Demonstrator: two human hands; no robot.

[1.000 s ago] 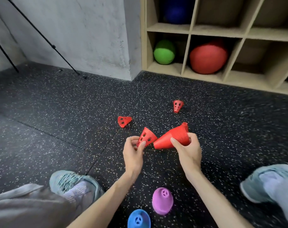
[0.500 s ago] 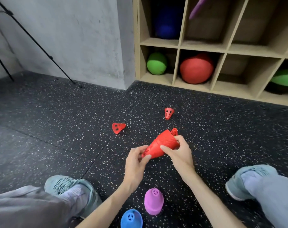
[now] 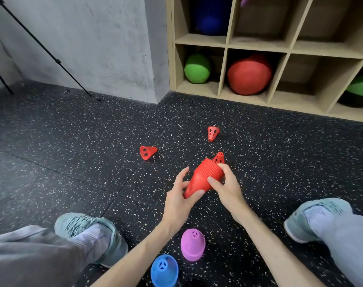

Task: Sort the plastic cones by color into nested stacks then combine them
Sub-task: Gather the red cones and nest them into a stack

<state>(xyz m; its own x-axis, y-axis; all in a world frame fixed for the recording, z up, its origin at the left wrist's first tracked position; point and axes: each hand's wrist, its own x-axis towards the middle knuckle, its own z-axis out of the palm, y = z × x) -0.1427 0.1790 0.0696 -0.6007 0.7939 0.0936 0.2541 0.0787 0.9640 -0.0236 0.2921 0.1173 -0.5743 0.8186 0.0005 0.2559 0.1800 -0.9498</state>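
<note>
Since a second ago, I'm seeing the loose red cone going onto the red stack (image 3: 204, 179), now held tilted above the floor (image 3: 72, 141). My left hand (image 3: 179, 198) is curling around its narrow end; my right hand (image 3: 225, 186) is gripping the ribbed wide end. Three red cones are lying beyond (one (image 3: 218, 158) just behind the stack, two others (image 3: 147, 152) (image 3: 213, 132) farther off). Purple stack (image 3: 193, 244) and blue stack (image 3: 164, 270) are standing near my wrists.
</note>
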